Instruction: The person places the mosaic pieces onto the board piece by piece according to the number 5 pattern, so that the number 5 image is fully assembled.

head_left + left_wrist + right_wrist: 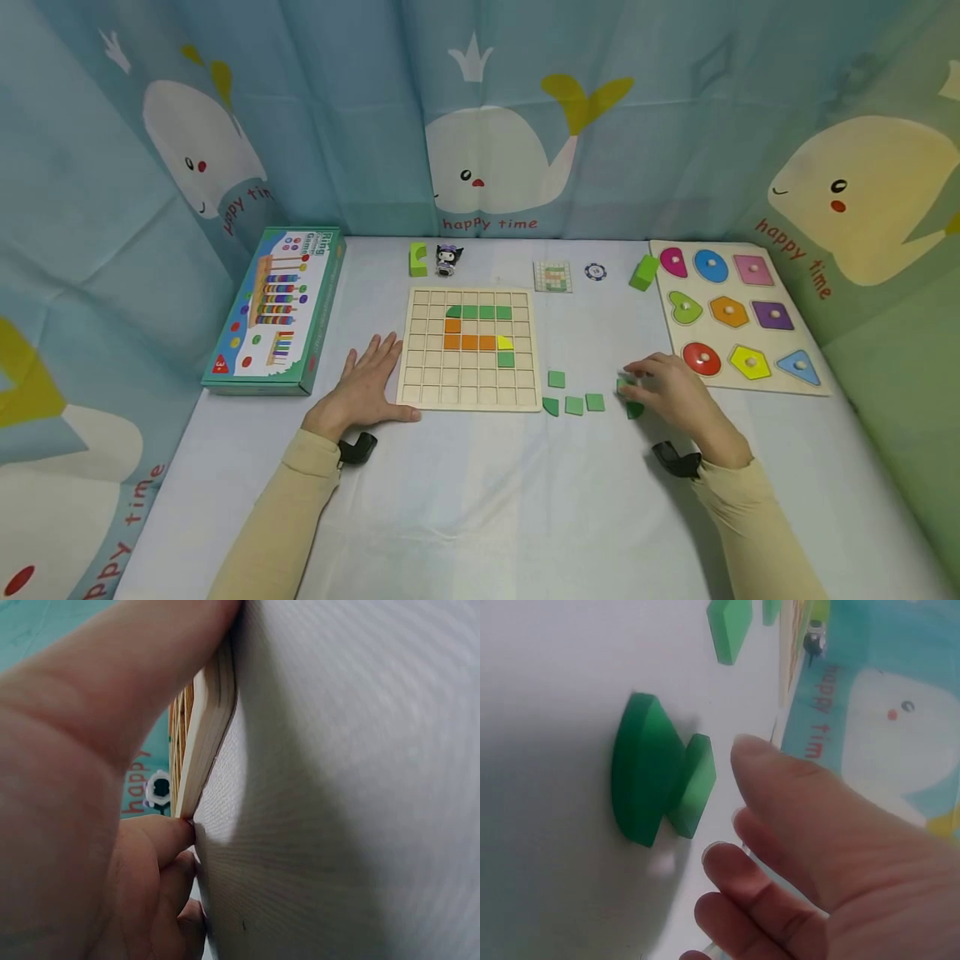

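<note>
In my head view, the left hand lies spread and relaxed along the left edge of the gridded board, its thumb at the near corner. Right of the board, the right hand is by a green square and a rounded green piece on the desk. My left wrist view shows a fingertip at the board's edge. In my right wrist view, thumb and fingers stand parted, grasping nothing, just beside both pieces.
</note>
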